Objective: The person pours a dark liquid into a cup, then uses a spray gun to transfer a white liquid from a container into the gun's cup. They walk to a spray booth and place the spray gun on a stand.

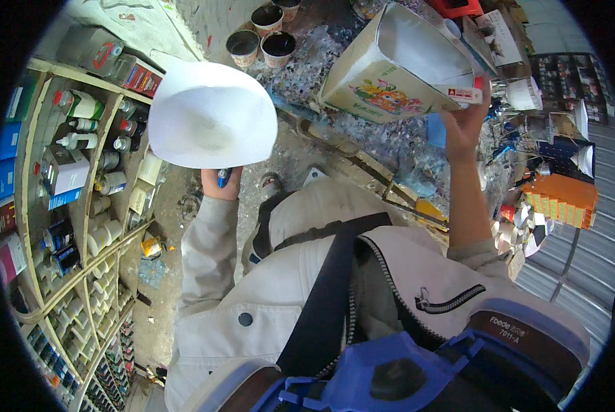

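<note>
My left hand [218,184] is closed beneath a white bowl-shaped piece [211,120], with a small blue object [224,178] in its grip; the white piece hides most of the fingers. My right hand [464,122] grips the lower right end of an open, worn cardboard box [383,86] with a flower picture on its side, over the paint-spattered workbench [307,82]. A small white-and-red packet [459,94] is by my right fingers at the box. Several cups of dark liquid [277,48] stand on the bench, above and right of the white piece.
At the left, wooden shelves [91,237] hold bottles, cans and white containers. Orange boxes [562,199], papers and tools crowd the right side. A blue mask [397,374] hangs at my chest. A stained floor [156,288] shows beside my legs.
</note>
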Demonstrator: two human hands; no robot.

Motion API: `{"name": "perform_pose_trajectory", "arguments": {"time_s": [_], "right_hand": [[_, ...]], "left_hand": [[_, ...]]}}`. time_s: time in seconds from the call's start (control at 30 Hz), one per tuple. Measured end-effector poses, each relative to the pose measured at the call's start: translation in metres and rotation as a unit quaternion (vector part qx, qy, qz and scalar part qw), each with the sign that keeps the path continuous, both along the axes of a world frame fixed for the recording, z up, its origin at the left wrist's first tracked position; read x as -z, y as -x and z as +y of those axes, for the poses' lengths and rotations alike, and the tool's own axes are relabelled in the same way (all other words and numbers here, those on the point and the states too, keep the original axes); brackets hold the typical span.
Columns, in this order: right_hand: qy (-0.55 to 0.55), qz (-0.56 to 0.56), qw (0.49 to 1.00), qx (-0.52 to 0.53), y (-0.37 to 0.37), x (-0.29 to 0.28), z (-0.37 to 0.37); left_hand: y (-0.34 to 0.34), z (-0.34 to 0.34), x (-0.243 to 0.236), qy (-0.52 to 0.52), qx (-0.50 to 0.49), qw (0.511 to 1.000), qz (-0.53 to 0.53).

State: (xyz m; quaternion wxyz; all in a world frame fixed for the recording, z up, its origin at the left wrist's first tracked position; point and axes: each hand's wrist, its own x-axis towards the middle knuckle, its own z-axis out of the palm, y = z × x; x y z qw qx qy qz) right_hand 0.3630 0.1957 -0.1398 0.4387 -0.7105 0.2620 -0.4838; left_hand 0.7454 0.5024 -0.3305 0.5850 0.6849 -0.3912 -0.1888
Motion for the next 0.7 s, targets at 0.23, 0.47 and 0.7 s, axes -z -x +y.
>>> {"name": "perform_pose_trajectory", "arguments": {"time_s": [0.23, 0.47, 0.7], "right_hand": [[0.137, 0.093, 0.984, 0.059, 0.023, -0.002, 0.085], [0.205, 0.202, 0.953, -0.094, -0.099, -0.100, 0.136], [0.261, 0.196, 0.945, -0.026, -0.138, -0.137, 0.140]], "left_hand": [[0.021, -0.021, -0.041, 0.040, 0.033, 0.998, -0.041], [0.032, -0.051, -0.070, 0.023, 0.094, 0.995, -0.001], [0.040, -0.070, -0.089, 0.030, 0.108, 0.993, 0.036]]}}
